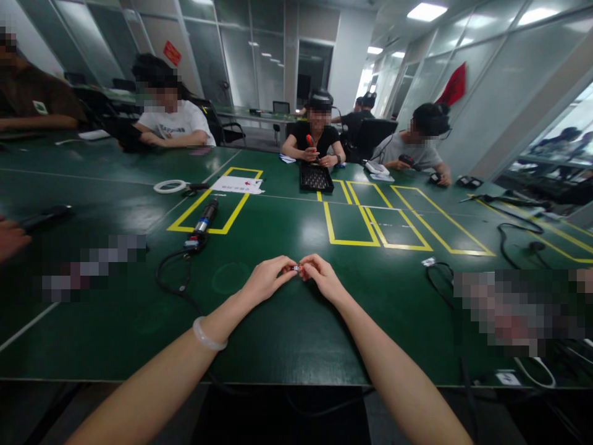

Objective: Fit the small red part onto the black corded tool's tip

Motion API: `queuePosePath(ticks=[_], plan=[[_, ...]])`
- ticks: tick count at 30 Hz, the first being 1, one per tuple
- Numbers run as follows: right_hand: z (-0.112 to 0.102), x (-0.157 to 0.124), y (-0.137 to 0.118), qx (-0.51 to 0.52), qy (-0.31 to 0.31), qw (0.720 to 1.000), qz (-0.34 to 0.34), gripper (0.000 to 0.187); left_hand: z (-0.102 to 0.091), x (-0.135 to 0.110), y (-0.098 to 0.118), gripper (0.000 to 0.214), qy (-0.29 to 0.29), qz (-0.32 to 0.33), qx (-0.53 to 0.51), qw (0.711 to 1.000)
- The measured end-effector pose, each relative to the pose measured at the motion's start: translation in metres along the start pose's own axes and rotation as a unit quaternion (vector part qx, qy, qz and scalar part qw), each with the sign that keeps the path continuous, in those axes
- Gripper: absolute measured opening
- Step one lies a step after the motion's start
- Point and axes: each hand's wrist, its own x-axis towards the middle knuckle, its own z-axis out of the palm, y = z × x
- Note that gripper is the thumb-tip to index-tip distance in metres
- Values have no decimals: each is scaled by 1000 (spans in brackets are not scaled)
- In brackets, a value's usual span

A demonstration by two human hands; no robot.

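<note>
My left hand [267,278] and my right hand [323,276] meet over the green table [296,334], fingertips pinched together on a small metallic part [296,269] held between them. The part is too small to name further. A pale bangle [208,335] sits on my left wrist. An electric screwdriver [202,224] with a black cable lies on the table to the left of my hands, on the edge of a yellow taped rectangle.
Yellow taped boxes [370,225] mark the table ahead. A black tray [315,178], a paper sheet [238,184] and a white tape ring [169,186] lie farther off. Cables [514,238] run at right. Several other people sit around the far side.
</note>
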Motion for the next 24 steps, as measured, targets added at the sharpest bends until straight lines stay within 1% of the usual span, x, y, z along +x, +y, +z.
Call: queuePosePath(ticks=[4,9,11,12,13,14,15,16,17,19,20,21,22,23,24], plan=[[-1,-2,-3,-52,-2,999,-16,25,-1,-1,-3,32,-6,-8,20,1000],[-1,-4,-7,-91,-16,995,-40,22,1,-1,1,34,-34,-9,43,998],[-2,-4,-7,-106,-8,994,-38,20,-5,1,-1,38,-48,-8,61,997],[-2,-4,-7,-111,-2,993,-35,19,-11,2,-5,40,-46,-15,75,996],[-3,-4,-7,-115,3,993,-31,19,-20,3,-11,42,-31,-29,97,994],[-4,-4,-7,-117,8,993,-27,19,-31,3,-20,44,-6,-51,123,991],[-4,-3,-6,-118,13,993,-24,19,-44,3,-31,47,36,-82,158,983],[-5,-3,-6,-118,17,993,-21,19,-58,1,-44,49,88,-118,202,968],[-5,-3,-6,-118,20,993,-20,19,-73,-3,-59,52,135,-155,245,948],[-4,-3,-6,-118,22,993,-17,19,-100,-13,-91,63,197,-239,309,899],[-4,-3,-6,-119,20,993,-15,19,-111,-19,-107,71,202,-279,319,883],[-3,-3,-6,-121,17,992,-14,19,-121,-26,-122,78,174,-316,310,880],[-3,-3,-7,-123,14,992,-13,19,-128,-32,-135,81,130,-341,289,885],[-2,-3,-7,-125,11,992,-11,19,-133,-37,-147,78,99,-352,274,889],[-2,-4,-8,-127,10,992,-10,19,-137,-41,-157,75,80,-355,266,893]])
